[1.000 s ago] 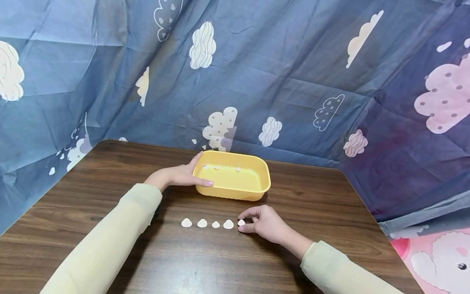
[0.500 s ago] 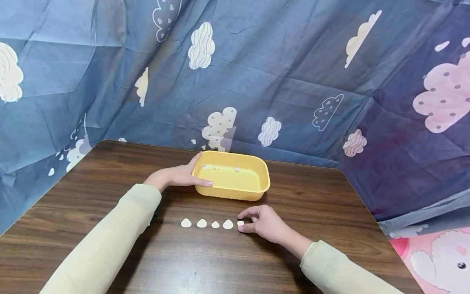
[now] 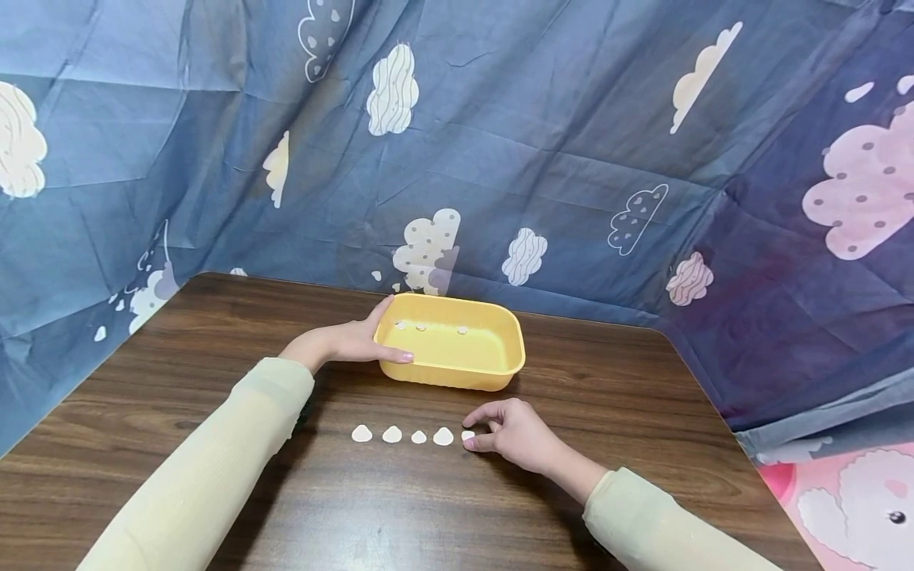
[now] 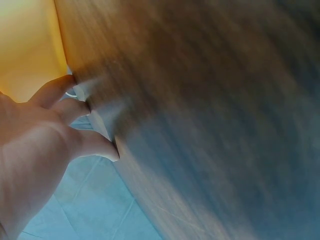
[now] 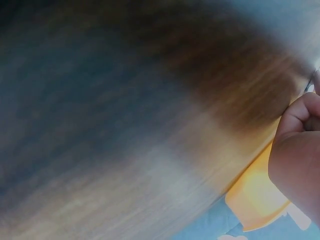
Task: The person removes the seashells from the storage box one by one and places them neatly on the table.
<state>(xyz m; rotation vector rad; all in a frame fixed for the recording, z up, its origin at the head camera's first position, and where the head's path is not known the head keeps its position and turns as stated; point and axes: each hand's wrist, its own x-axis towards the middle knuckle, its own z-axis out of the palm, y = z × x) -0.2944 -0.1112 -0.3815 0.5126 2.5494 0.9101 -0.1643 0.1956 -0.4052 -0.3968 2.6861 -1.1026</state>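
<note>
My left hand point(image 3: 350, 341) grips the left end of a yellow plastic basin point(image 3: 446, 378), its thumb over the front rim. In the left wrist view, fingers point(image 4: 95, 143) of that hand reach down beside the basin. Several small white shell-shaped pieces lie in a row on the table, among them a left-end piece point(image 3: 362, 434) and a larger piece point(image 3: 443, 436). At the row's right end, my right hand point(image 3: 517, 434) has its thumb and index finger round a small white piece point(image 3: 467, 435); the thumb partly covers it. The right wrist view shows only part of this hand, at its right edge.
Three small white pieces, one of them a right-hand piece point(image 3: 462, 330), lie inside the basin along its far side. The table point(image 3: 371, 507) is dark wood-grained. A blue curtain point(image 3: 500, 159) with cloud prints hangs behind its far edge and along the sides.
The small white piece at my right hand sits slightly lower and shows a flatter top than a second ago. Both hands, the basin and the other pieces stay in place.
</note>
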